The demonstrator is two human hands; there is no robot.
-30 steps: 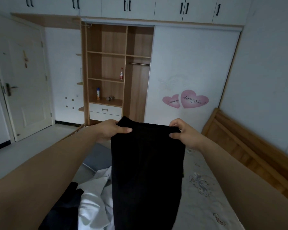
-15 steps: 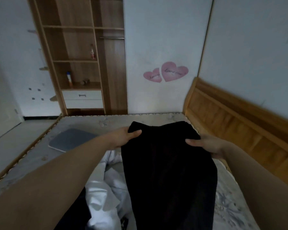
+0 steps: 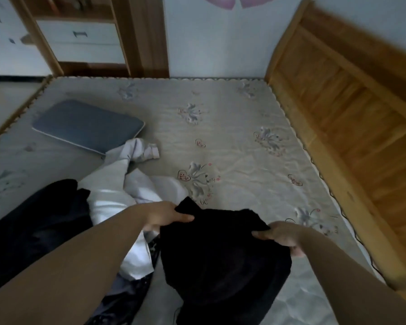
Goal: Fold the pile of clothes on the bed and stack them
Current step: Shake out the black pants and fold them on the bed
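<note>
A plain black garment (image 3: 223,252), bunched and dark, was gripped at its top edge by the left hand (image 3: 164,215) and right hand (image 3: 283,236), fingers curled.

1. The black knit garment (image 3: 220,254) lies near the front of the flower-embroidered grey mattress (image 3: 244,141), the left hand (image 3: 164,215) at its upper left corner, the right hand (image 3: 281,236) at its upper right.
2. The crumpled white shirt (image 3: 127,188) lies left of it, and the dark heap of clothing (image 3: 33,219) lies further left.
3. The flat grey-blue cushion (image 3: 87,124) lies behind the shirt, towards the mattress's left edge.
4. The wooden headboard (image 3: 349,113) runs along the mattress's right side.
5. The wooden wardrobe with white drawers (image 3: 80,38) stands beyond the far edge, at the left.
</note>
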